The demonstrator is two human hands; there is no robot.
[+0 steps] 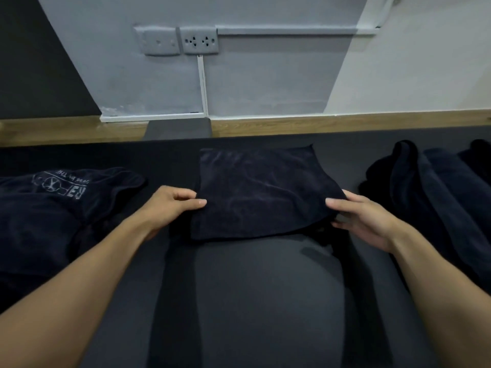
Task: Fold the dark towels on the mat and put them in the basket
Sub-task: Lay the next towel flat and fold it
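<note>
a dark towel (263, 192), folded to a rough rectangle, lies in the middle of the dark grey mat (265, 301), toward its far side, with its far edge close to the mat's far border. the left hand (170, 205) pinches the towel's left edge near the near corner, thumb on top of the cloth and the other fingers curled in beside it. the right hand (364, 219) grips the right edge, thumb laid on top and fingers tucked under the fold. both forearms reach in from the near corners, bare. whether the near edge of the towel is lifted clear of the mat i cannot tell. on the left of the mat, well apart from the folded towel, sits a rumpled heap of dark cloth (53, 208) with pale printed lettering and a round emblem on its top. on the right lies another pile of dark towels (430, 187), loosely bunched and running off the right side of the view. past the far edge of the mat runs a wooden strip (318, 126), broken by a dark grey block (178, 128). above it rises a pale wall with a switch plate (158, 41) and a double socket (199, 41) side by side, and a white cable conduit (203, 86) drops from the socket toward the floor.
</note>
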